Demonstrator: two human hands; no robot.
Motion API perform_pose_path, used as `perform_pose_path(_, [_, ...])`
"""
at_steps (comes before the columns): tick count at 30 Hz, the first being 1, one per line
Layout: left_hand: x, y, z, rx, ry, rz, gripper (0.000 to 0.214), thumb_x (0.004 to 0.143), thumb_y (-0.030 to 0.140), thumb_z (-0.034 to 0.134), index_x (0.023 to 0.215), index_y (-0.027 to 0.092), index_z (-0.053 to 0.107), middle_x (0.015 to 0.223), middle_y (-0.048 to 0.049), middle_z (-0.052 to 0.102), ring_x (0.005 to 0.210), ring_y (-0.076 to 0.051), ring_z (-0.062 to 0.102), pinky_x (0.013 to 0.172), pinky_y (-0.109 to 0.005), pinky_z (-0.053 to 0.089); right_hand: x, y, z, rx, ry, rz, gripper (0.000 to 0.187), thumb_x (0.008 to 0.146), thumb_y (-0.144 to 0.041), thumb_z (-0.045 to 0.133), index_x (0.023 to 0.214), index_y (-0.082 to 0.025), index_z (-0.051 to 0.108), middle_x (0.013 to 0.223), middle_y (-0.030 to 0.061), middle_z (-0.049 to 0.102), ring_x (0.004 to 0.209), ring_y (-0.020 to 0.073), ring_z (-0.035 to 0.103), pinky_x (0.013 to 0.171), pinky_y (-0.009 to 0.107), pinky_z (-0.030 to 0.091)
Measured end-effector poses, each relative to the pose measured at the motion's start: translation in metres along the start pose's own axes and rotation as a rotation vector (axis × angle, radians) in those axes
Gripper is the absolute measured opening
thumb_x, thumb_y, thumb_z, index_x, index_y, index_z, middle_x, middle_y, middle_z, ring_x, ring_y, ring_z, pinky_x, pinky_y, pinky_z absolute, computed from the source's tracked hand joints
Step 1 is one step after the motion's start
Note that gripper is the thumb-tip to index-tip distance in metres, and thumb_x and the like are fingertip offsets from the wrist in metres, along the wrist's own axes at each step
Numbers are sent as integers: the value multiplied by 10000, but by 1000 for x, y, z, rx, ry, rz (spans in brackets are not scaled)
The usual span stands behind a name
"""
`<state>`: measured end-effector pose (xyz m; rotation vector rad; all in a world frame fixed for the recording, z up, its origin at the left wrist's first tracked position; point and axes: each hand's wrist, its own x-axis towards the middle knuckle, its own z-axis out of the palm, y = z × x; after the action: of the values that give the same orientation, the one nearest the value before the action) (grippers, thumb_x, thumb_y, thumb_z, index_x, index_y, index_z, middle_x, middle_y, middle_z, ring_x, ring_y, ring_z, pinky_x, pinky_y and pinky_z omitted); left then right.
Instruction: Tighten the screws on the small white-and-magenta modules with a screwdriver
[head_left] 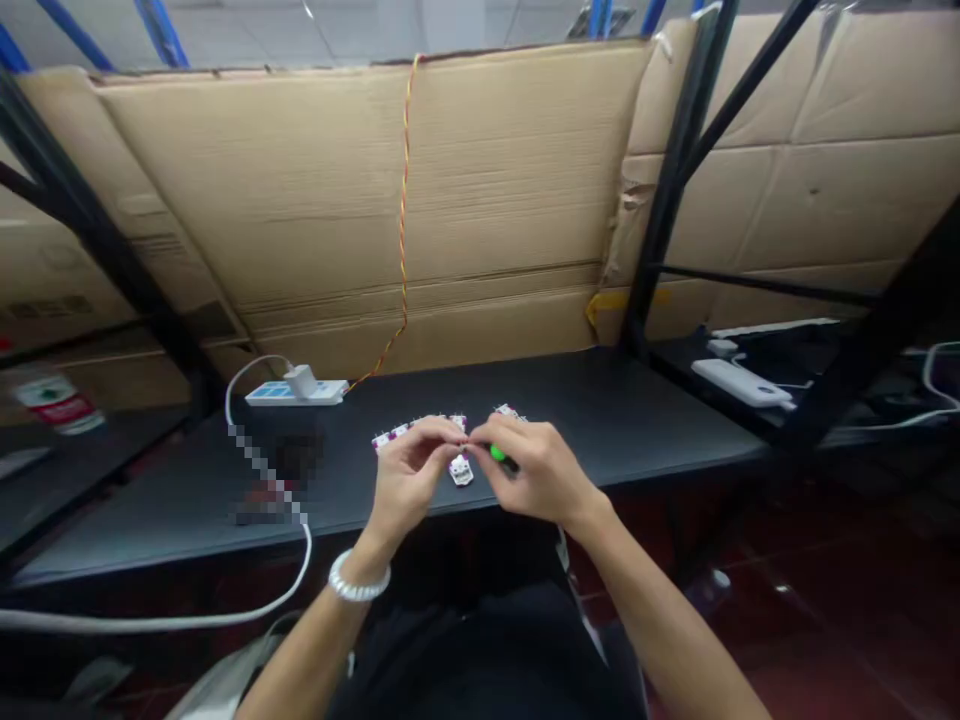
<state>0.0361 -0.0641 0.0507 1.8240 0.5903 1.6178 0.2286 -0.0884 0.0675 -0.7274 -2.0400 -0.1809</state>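
Over the front edge of a black table [615,420], my left hand [409,475] and my right hand [536,470] meet fingertip to fingertip. Both pinch a small white and purple module [460,468] that hangs between them. A green-tipped black part [501,456] shows under my right fingers. A row of white and purple modules [405,432] lies on the table just behind my left hand, and another piece [508,411] sits behind my right. A white bead bracelet [358,583] circles my left wrist.
A white power strip [296,392] with a plugged charger and white cable [247,610] sits at the back left. Cardboard sheets [420,200] wall off the back, with a red-yellow twisted wire [405,200] hanging down. Black frame posts [667,200] and a white power bank [739,382] stand right.
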Motion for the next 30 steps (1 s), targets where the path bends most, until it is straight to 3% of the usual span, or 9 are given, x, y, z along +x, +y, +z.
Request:
perform_pose_path(5, [-4, -2, -2, 40, 5, -92, 143, 906, 322, 803, 850, 190, 810, 872, -66, 801, 855, -210, 746, 791, -308, 628, -2, 1, 5, -112, 0, -12, 160, 1031, -214, 564, 903, -196, 658, 791, 21, 692, 645, 134, 580, 588, 260, 365])
perform_pose_path(15, [-4, -1, -2, 82, -7, -82, 123, 935, 275, 746, 859, 186, 784, 877, -46, 784, 848, -193, 743, 784, -285, 620, -1, 1, 9, -131, 29, -23, 146, 994, -188, 578, 859, -196, 634, 755, 9, 663, 619, 132, 553, 572, 273, 345])
perform_pose_path(22, [-7, 4, -3, 120, 20, -146, 131, 930, 295, 724, 874, 182, 762, 866, -39, 772, 803, -186, 736, 763, -279, 621, 0, -3, 16, -149, 44, -23, 156, 995, -171, 556, 859, -189, 631, 767, 17, 677, 613, 130, 556, 572, 263, 337])
perform_pose_path(30, [-3, -1, -9, 146, -20, -196, 140, 908, 308, 735, 884, 174, 768, 856, -50, 784, 792, -196, 737, 761, -289, 616, -2, 2, 15, -206, -27, -39, 149, 1025, -188, 554, 902, -188, 640, 796, 23, 680, 646, 133, 566, 588, 271, 309])
